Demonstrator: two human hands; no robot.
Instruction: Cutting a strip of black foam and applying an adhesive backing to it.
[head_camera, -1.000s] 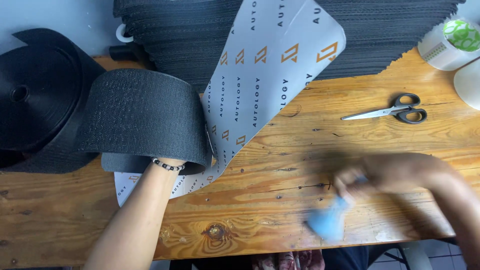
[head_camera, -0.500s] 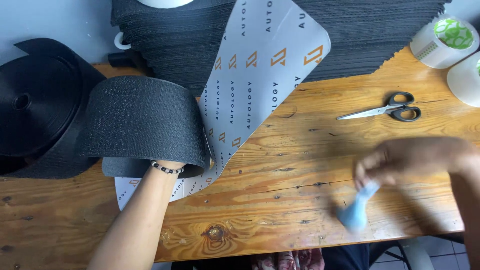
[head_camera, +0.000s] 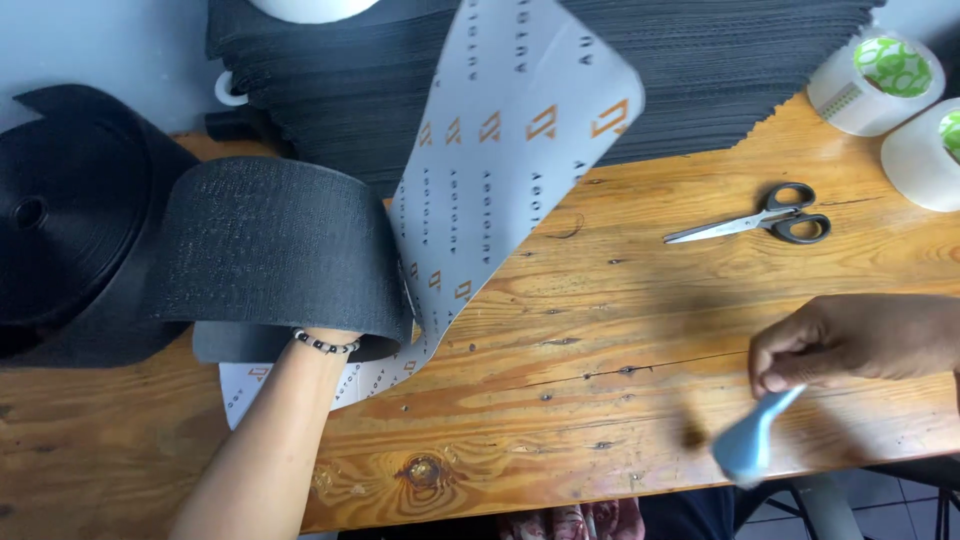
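My left hand (head_camera: 330, 340) reaches under a curled flap of wide black hook-and-loop strip (head_camera: 280, 250) at the table's left; only the wrist with a bead bracelet shows, the fingers are hidden. A grey printed backing sheet (head_camera: 500, 170) peels up from that strip and arches toward the back. My right hand (head_camera: 850, 340) hovers over the front right of the wooden table (head_camera: 600, 330), gripping a light blue tool (head_camera: 755, 440) that points down and is blurred.
A large black roll (head_camera: 60, 220) stands at the far left. A stack of black cut pieces (head_camera: 720, 70) fills the back. Scissors (head_camera: 760, 222) lie at the right, with two tape rolls (head_camera: 880, 75) (head_camera: 925, 155) in the back right corner.
My right hand with the blue tool has moved to the right along the front of the table. The left arm and the strip stay where they were.
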